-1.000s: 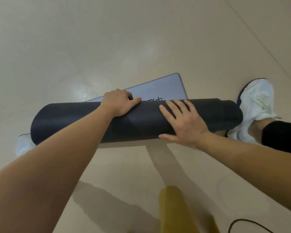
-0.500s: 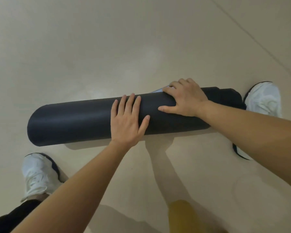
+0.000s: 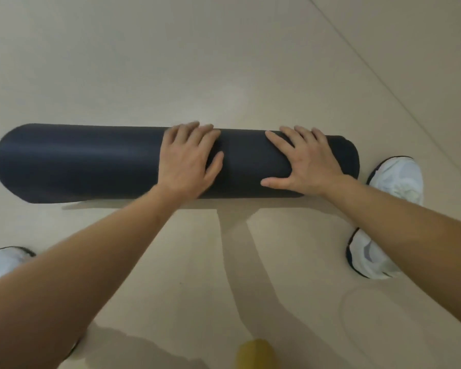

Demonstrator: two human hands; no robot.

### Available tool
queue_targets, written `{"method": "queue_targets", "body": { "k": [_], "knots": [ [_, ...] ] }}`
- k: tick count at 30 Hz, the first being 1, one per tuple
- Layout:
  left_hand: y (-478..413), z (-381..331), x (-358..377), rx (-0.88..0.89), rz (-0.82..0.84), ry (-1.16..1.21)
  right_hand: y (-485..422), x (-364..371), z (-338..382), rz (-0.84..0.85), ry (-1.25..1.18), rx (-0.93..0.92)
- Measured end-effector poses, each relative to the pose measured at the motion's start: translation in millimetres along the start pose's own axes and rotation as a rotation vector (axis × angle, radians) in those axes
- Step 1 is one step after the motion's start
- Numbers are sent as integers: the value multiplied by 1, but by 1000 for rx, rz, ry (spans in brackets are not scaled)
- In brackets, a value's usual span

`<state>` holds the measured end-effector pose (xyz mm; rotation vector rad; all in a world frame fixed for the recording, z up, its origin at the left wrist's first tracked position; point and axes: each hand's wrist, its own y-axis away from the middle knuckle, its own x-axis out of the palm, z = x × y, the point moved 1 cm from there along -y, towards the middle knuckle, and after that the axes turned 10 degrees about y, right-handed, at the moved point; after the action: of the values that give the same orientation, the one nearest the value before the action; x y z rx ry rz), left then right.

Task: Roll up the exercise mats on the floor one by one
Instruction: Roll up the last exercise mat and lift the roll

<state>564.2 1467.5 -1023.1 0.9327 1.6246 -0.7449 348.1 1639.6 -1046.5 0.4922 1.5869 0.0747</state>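
On the beige floor (image 3: 224,62) ahead of me, the dark exercise mat (image 3: 91,161) lies fully rolled into a tube running left to right. At far left I see a white shoe (image 3: 3,262) near the frame edge, well apart from the roll. My left hand (image 3: 189,163) lies flat on the middle of the roll, grip wide, fingers spread over its top. My right hand (image 3: 306,161) presses palm-down near the right end, grip also wide, thumb stretched along the near side. Just beside that end stands another white shoe (image 3: 394,179).
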Motion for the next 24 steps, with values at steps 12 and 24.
{"method": "queue_targets", "body": {
  "k": [12,24],
  "knots": [
    [25,-62,60,-67,22,55,-12,-1,-105,248,-739,290],
    [24,-41,39,-180,-39,210,15,16,-45,86,-1374,646]
  ]
}}
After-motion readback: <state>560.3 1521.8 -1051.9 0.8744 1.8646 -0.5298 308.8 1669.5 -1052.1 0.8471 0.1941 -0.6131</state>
